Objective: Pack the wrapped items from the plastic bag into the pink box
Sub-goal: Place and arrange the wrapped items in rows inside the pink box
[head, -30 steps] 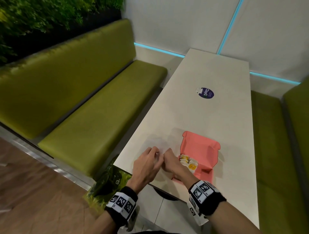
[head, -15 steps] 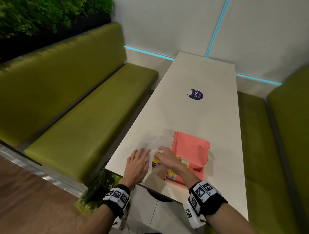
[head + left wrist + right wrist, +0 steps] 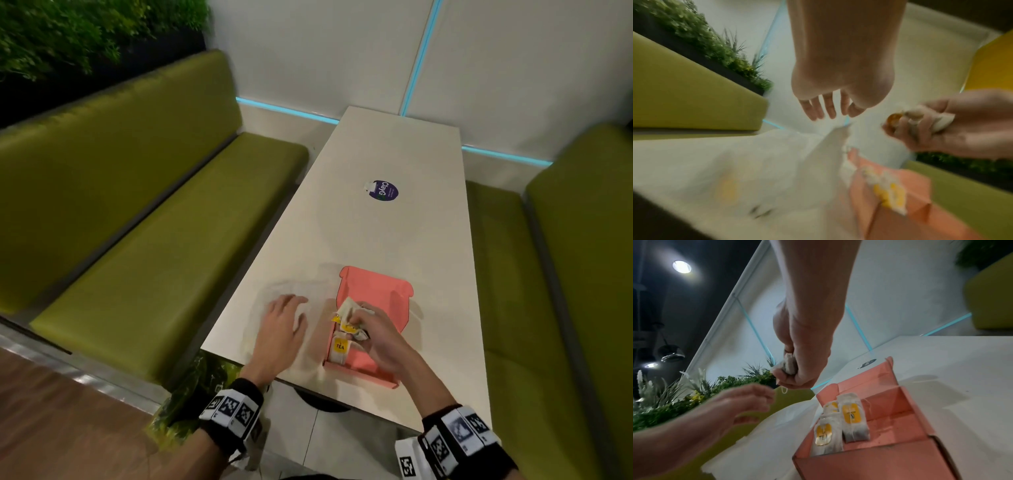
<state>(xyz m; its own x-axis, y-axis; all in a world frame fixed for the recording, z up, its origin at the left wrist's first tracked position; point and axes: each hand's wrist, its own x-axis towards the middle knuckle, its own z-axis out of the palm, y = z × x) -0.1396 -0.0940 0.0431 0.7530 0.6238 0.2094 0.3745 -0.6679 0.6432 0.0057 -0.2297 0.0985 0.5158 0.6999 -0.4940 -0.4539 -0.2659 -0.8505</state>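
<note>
An open pink box (image 3: 375, 291) (image 3: 900, 418) sits near the table's front edge. Wrapped tea bags (image 3: 339, 347) (image 3: 852, 417) with yellow labels stand inside it at its left side. My right hand (image 3: 371, 334) (image 3: 795, 369) hovers over the box and grips a bunch of wrapped tea bags (image 3: 347, 317) (image 3: 920, 116). A clear plastic bag (image 3: 291, 308) (image 3: 760, 170) lies flat on the table, left of the box. My left hand (image 3: 282, 323) (image 3: 830, 104) hangs over the bag with fingers spread and straight; whether it touches the bag is unclear.
The white table (image 3: 387, 233) carries a round dark sticker (image 3: 385, 191) further back. Green benches (image 3: 144, 240) flank both sides. A green leafy bag (image 3: 191, 387) lies below the table's front left corner.
My right hand has come out of the plastic bag with tea bags and moved right over the pink box. My left hand has let go and spread flat above the bag.
</note>
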